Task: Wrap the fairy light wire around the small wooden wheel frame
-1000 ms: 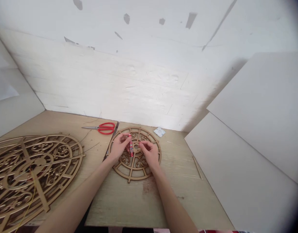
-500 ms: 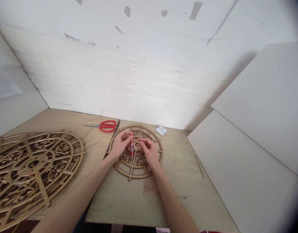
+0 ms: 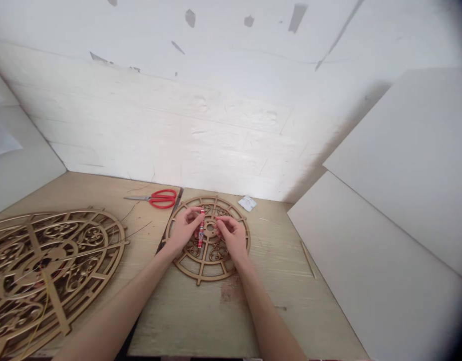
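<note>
Though in the left grip (image 3: 183, 229), red tube (image 3: 201, 233) mostly below the thumb (image 3: 197, 221).

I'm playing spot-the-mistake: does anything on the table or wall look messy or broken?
Yes. The table has a reddish-brown stain near the round frame, darker than the surface around it. The white wall has grey patches, as if its covering peeled away there.

Room to pass runs between the openwork wheel (image 3: 204, 255) and the white panel (image 3: 328, 260) along the counter's (image 3: 276, 250) right edge, over a thin stick (image 3: 308, 259); stacked wheels (image 3: 57, 306) block the left edge.
</note>
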Demonstrator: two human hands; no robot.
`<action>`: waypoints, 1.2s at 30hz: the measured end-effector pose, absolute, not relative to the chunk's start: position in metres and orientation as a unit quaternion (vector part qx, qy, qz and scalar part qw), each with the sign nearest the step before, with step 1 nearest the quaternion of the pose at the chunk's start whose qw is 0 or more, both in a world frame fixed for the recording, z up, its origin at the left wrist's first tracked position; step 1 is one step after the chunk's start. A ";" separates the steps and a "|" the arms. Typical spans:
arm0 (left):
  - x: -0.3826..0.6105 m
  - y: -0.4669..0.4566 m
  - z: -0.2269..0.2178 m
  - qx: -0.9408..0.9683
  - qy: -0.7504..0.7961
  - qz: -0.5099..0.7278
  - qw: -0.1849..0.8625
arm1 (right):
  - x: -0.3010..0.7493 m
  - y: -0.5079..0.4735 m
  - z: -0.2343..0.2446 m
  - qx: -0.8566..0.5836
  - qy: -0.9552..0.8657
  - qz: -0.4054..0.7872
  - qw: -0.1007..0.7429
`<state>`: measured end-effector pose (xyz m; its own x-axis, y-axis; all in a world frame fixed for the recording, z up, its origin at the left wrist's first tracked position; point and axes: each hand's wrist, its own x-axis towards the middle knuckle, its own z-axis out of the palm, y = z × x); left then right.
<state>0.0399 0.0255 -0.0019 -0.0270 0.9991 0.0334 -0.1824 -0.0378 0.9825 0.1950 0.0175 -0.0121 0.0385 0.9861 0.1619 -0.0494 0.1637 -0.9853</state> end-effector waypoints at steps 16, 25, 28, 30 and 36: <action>0.044 0.028 -0.006 0.481 0.447 0.546 0.520 | 0.199 0.018 -0.010 -0.468 -0.494 0.473 0.560; 0.041 0.025 -0.002 0.449 0.445 0.557 0.538 | 0.200 0.016 -0.006 -0.464 -0.516 0.459 0.555; 0.037 0.026 -0.003 0.396 0.442 0.575 0.563 | 0.202 0.015 -0.005 -0.467 -0.521 0.447 0.557; 0.034 0.027 -0.004 0.359 0.441 0.586 0.578 | 0.205 0.015 -0.004 -0.472 -0.514 0.436 0.568; 0.031 0.030 -0.004 0.308 0.432 0.606 0.593 | 0.217 0.013 0.002 -0.483 -0.485 0.388 0.617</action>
